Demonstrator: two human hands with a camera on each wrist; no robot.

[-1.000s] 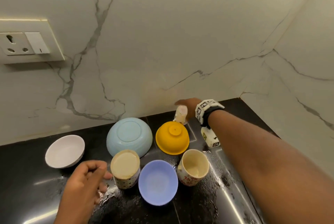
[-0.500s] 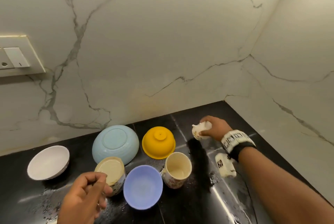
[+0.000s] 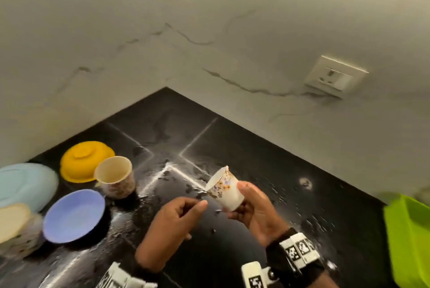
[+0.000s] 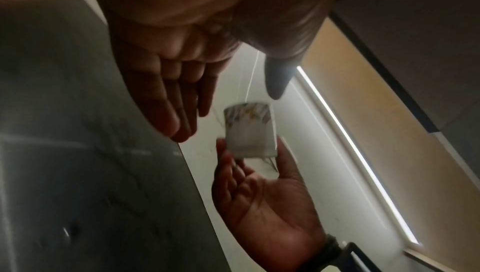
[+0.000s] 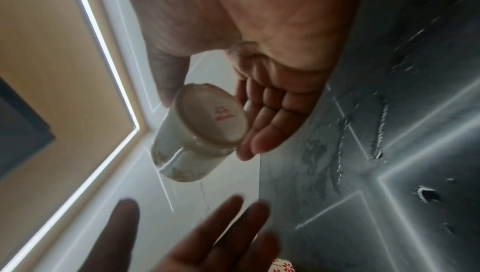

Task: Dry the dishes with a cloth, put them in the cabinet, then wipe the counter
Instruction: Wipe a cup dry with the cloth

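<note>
A small white cup with a flower pattern [image 3: 224,191] is held tilted above the wet black counter [image 3: 256,148], its mouth facing up and left. My right hand [image 3: 242,202] grips it near the base, thumb on top and fingers beneath. The right wrist view shows the cup's [image 5: 200,132] underside between thumb and fingers [image 5: 265,124]. My left hand [image 3: 186,208] hovers just left of the cup, fingers relaxed and holding nothing. From the left wrist, the cup [image 4: 249,130] sits a short gap beyond my straight fingers [image 4: 179,116]. No cloth is identifiable in any view.
At the left stand an upturned yellow bowl [image 3: 86,159], an upright cream cup [image 3: 115,172], a purple bowl [image 3: 74,214], an upturned pale blue bowl [image 3: 25,183] and an inverted cup [image 3: 14,225]. A bright green object [image 3: 409,236] fills the right edge. A wall socket [image 3: 335,76] is on the right wall.
My right hand lifted the floral cup off the back of the counter and brought it towards me. My left hand moved right to meet it. The view swung right.
</note>
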